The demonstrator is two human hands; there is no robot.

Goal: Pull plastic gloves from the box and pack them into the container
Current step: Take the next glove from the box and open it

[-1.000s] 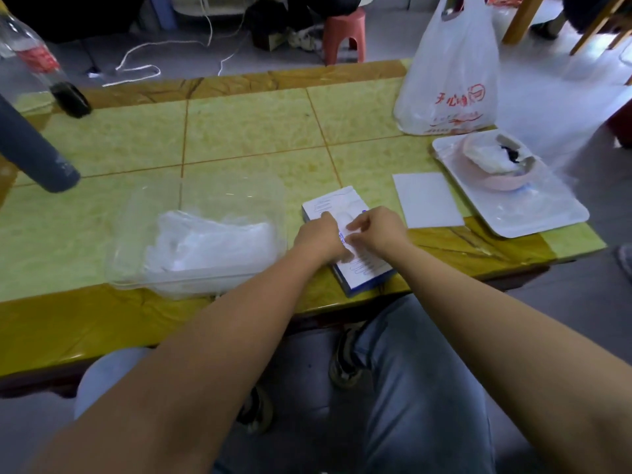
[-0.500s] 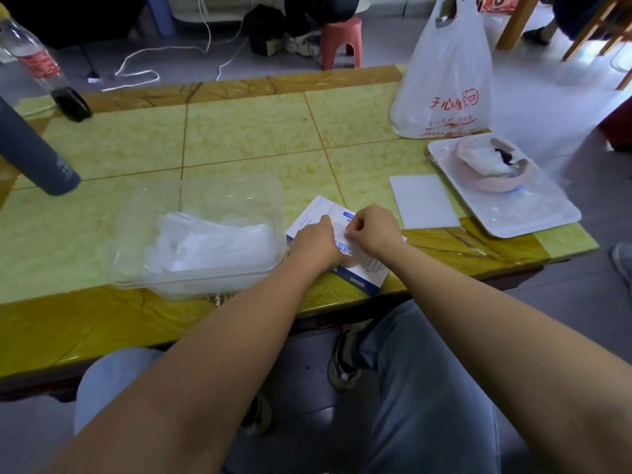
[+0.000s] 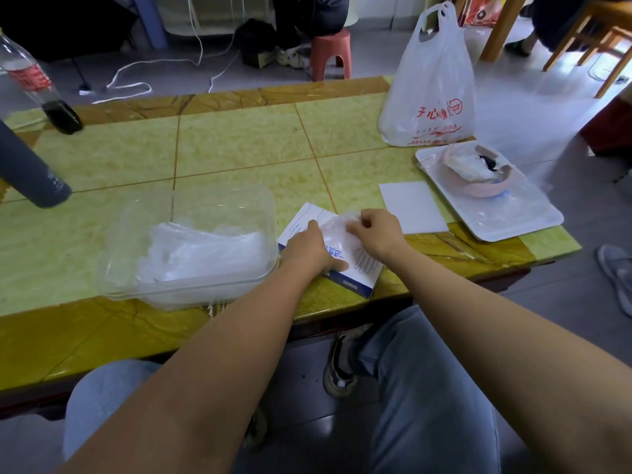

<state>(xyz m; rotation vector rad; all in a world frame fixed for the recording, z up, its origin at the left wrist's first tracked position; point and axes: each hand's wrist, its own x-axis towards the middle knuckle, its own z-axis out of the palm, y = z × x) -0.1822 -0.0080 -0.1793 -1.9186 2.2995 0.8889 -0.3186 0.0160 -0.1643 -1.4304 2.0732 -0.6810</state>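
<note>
A white and blue glove box [image 3: 359, 271] lies flat near the table's front edge. My left hand [image 3: 307, 248] rests on the box's left part, fingers curled over it and thumb along its side. My right hand [image 3: 374, 230] pinches a thin clear plastic glove [image 3: 337, 227] that rises from the top of the box. To the left stands a clear plastic container [image 3: 191, 241] with a pile of clear gloves [image 3: 205, 251] inside.
A white card [image 3: 412, 206] lies right of the box. Further right are a white tray [image 3: 506, 213] with a pink bowl [image 3: 478, 172], and a white plastic bag [image 3: 431, 90]. A dark cylinder [image 3: 30, 169] and a bottle [image 3: 37, 87] are at the left.
The box has turned and slid a little toward the container. My right hand has lifted, and a clear glove now shows coming out of the box.
</note>
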